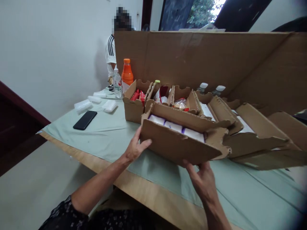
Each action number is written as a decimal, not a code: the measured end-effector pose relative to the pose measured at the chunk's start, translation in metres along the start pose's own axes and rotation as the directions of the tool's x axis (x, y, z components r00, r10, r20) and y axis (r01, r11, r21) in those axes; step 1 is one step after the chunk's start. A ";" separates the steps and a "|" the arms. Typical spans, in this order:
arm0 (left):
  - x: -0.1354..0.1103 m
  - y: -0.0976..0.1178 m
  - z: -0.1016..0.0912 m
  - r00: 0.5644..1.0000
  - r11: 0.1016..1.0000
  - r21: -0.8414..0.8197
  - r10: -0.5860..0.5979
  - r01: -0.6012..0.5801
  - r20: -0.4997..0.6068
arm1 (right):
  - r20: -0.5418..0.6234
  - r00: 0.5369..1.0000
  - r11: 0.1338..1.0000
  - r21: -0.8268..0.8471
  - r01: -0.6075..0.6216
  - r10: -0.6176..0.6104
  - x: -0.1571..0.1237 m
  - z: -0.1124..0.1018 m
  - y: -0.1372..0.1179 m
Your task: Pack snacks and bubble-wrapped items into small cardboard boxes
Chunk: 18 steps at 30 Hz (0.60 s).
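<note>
A person's left hand (134, 149) clasps the left end of a cardboard tray (177, 145), thumb laid along its front wall and fingers hidden round the corner. The right hand (203, 183) comes up from below, fingertips pressed to the lower edge of that same wall. The tray sits at the near side of a table covered with a pale green cloth (105, 137), tilted toward the camera. Whether its base touches the cloth cannot be told.

Inside lie white packs (172, 126) with purple bands, side by side. The load looks light, but the thin, scalloped card will likely flex and its torn-looking right corner may fold, so a grip at both ends or under the base seems safer than one on the front wall alone. Tipped further, the packs could slide out.

Room is tight behind and to the right. A row of small boxes (135, 108) stands just beyond the tray, flattened trays (259, 134) spread out beside it, and a tall cardboard sheet (192, 57) walls off the back. To the left the cloth offers space up to a black phone (84, 120) and some plastic packets (82, 104). An orange bottle (127, 75) and a clear bottle (117, 83) stand at the far corner, where another person (110, 54) sits. The table's wooden edge (148, 191) runs close under the wrists.
</note>
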<state>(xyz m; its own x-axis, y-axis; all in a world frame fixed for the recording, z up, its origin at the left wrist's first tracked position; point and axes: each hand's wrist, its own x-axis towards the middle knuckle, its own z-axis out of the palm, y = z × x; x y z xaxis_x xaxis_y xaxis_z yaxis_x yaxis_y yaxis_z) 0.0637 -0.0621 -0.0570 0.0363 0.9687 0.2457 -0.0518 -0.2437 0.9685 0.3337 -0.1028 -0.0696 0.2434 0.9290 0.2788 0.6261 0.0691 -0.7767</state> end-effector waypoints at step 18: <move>0.141 -0.012 -0.212 0.551 0.815 -0.025 -0.413 0.579 -0.726 | 0.121 0.992 0.983 0.179 -0.046 0.025 0.030 -0.024 0.043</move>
<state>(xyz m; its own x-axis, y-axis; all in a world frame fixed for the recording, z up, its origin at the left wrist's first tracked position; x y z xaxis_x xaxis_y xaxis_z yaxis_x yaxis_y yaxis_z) -0.1422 0.0873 -0.0428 -0.6829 0.6686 -0.2944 -0.0459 0.3629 0.9307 0.3854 -0.0809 -0.0812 0.1673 0.9676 0.1890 0.4716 0.0898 -0.8772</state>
